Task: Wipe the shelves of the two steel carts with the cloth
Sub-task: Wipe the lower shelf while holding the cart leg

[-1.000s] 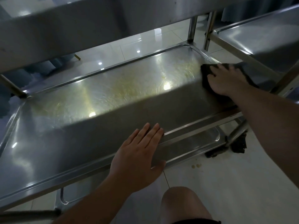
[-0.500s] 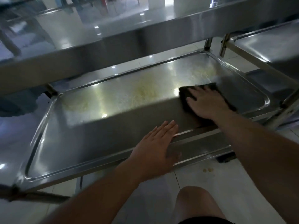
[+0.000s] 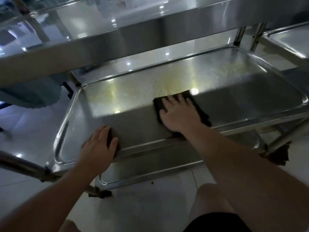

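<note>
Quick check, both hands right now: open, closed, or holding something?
Left hand: open, fingers straight, resting on the middle shelf's front rim, holding nothing.
Right hand: open, spread flat, pressing the dark cloth onto the shelf.

Middle shelf [image 3: 133, 91]: brushed steel, semi-gloss, fine swirl scratches, yellowish film across the far half; near half in shade, reads duller. Raised rim is smoother and shinier than the pan, bright glints at the corners. Top shelf [image 3: 117, 42]: same steel, near mirror, reflects lights. Bottom shelf [image 3: 150, 171]: steel, glossy rim. Second cart's shelf [image 3: 287, 41] at right edge: steel, satin sheen. Posts: polished steel tube. Cloth [image 3: 202, 114] under the right hand [image 3: 178, 114]: dark, matt, soft fabric, weave not resolvable. Floor [image 3: 150, 206]: pale glossy tile, thin grout lines, a few small specks near the bottom shelf's near edge.
</note>
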